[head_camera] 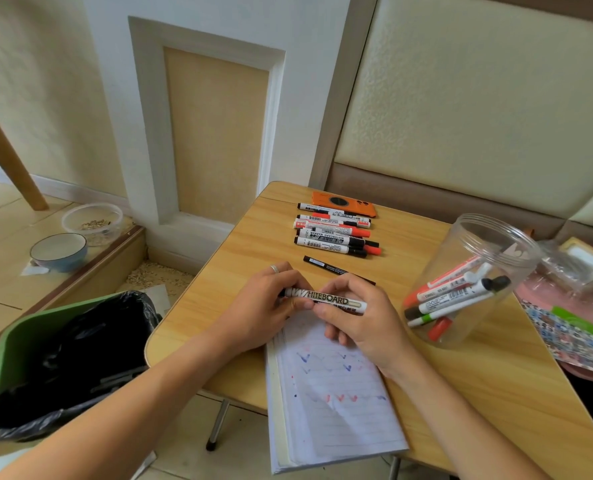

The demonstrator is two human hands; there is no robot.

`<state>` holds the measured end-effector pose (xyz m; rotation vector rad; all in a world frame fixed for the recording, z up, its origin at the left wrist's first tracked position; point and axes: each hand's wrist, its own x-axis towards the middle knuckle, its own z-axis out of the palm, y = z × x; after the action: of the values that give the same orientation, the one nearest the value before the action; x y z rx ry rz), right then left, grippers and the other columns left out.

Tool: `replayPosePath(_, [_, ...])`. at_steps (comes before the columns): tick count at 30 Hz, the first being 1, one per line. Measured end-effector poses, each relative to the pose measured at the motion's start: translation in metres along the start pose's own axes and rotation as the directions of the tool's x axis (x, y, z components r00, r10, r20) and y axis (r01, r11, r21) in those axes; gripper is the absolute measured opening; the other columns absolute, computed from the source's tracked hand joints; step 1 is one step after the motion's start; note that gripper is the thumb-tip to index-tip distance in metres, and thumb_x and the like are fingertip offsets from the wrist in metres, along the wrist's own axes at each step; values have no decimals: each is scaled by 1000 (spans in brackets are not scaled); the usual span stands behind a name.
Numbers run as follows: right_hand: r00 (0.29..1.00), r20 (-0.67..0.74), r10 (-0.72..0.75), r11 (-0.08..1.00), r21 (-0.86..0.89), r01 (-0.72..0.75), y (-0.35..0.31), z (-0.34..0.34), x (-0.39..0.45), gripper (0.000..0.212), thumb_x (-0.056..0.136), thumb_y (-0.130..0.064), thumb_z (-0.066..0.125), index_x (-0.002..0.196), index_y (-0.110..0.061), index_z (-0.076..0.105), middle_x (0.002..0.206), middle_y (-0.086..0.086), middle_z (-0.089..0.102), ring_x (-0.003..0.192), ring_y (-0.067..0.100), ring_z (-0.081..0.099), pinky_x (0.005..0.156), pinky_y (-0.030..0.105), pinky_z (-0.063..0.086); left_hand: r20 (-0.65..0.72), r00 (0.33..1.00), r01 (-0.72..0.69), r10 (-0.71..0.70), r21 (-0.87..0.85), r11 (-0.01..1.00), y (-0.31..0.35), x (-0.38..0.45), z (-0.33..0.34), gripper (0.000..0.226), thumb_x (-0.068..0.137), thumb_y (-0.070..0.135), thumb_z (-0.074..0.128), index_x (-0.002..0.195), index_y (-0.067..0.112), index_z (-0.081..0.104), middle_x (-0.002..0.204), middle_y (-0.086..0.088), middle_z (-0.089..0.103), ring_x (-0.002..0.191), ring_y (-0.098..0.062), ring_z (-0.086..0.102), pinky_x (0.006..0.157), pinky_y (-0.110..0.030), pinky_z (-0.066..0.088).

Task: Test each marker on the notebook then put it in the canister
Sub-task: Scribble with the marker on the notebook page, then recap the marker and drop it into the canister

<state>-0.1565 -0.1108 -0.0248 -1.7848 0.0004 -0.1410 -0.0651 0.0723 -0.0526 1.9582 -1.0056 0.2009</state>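
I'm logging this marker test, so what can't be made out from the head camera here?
- Held marker: cap and ink colour, hidden in the left hand and right hand.
- Notebook: top edge, under both hands.
- Canister: exact marker count, overlapping behind clear plastic.
- Loose markers: small label print, too small.

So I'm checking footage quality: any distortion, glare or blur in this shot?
Head view: wide-angle bending bows the wall panel and table edges; soft daylight, faint shadows; reflections streak the clear canister; the marker label reads sharp, notebook ticks slightly soft.
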Motion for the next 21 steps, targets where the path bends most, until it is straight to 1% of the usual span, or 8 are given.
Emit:
replayPosePath(4, [1000, -28, 2, 1000, -20, -3, 2, 2, 2, 17, 91, -8, 77, 104, -6, 65, 62, 19, 65, 43, 17, 52, 40, 23, 36, -1, 1000, 1, -1, -13, 1000, 0, -1, 0, 19, 93, 39, 65, 92, 20, 68, 87, 9, 53, 78, -10, 52, 64, -16, 34])
replayPosePath(9, [1000, -18, 10, 1000, -27, -10, 6, 2, 4, 16, 92, -13, 78, 102, -11, 66, 66, 23, 67, 45, 21, 53, 42, 23, 35, -1, 1000, 7, -7, -24, 1000, 1, -2, 0, 23, 93, 40, 63, 92, 17, 67, 87, 7, 52, 79, -9, 51, 65, -17, 35])
replayPosePath(13, [999, 11, 38, 999, -37, -38, 3, -5, 4, 13, 94, -16, 75, 103, -13, 66, 70, 17, 69, 53, 25, 56, 46, 28, 40, 25, 1000, 15, -15, -13, 1000, 3, -1, 1, 20, 96, 40, 64, 96, 20, 66, 89, 7, 52, 80, -9, 50, 66, -17, 35])
replayPosePath(15, [1000, -5, 2, 1000, -12, -2, 0, -9, 4, 11, 95, -14, 69, 104, -12, 65, 80, 11, 70, 63, 27, 62, 52, 30, 47, 52, 998, 18, -19, 24, 1000, 4, -1, 1, 22, 96, 43, 62, 103, 23, 64, 94, 6, 52, 87, -10, 50, 71, -20, 38])
replayPosePath(16, [999, -36, -31, 1000, -2, 31, -2, -11, 5, 11, 93, -11, 65, 104, -10, 64, 87, 9, 69, 68, 26, 65, 55, 30, 50, 69, 998, 9, -14, 68, 998, 4, -2, 2, 26, 95, 46, 61, 109, 24, 62, 99, 7, 53, 92, -11, 49, 77, -23, 40])
replayPosePath(18, [988, -114, -106, 994, -32, 103, -9, -16, 4, 10, 95, 0, 62, 104, -6, 61, 97, 11, 67, 71, 24, 69, 60, 31, 53, 101, 995, -4, -13, 173, 985, 5, -4, 4, 42, 91, 52, 59, 124, 26, 51, 111, 9, 52, 101, -12, 46, 89, -31, 43])
replayPosePath(19, [978, -156, -140, 989, -64, 131, -14, -19, 4, 13, 96, 4, 62, 105, -5, 60, 99, 12, 67, 71, 24, 71, 61, 31, 54, 98, 995, 2, -24, 218, 976, 5, -6, 5, 50, 89, 54, 59, 130, 27, 45, 116, 10, 50, 103, -11, 44, 92, -35, 42])
replayPosePath(21, [951, -241, -196, 978, -123, 170, -27, -23, 3, 16, 96, 1, 66, 107, -9, 58, 97, 6, 70, 71, 24, 73, 62, 32, 56, 46, 995, 66, -85, 319, 945, 7, -11, 10, 61, 88, 60, 58, 137, 32, 33, 123, 12, 43, 109, -10, 37, 96, -37, 38])
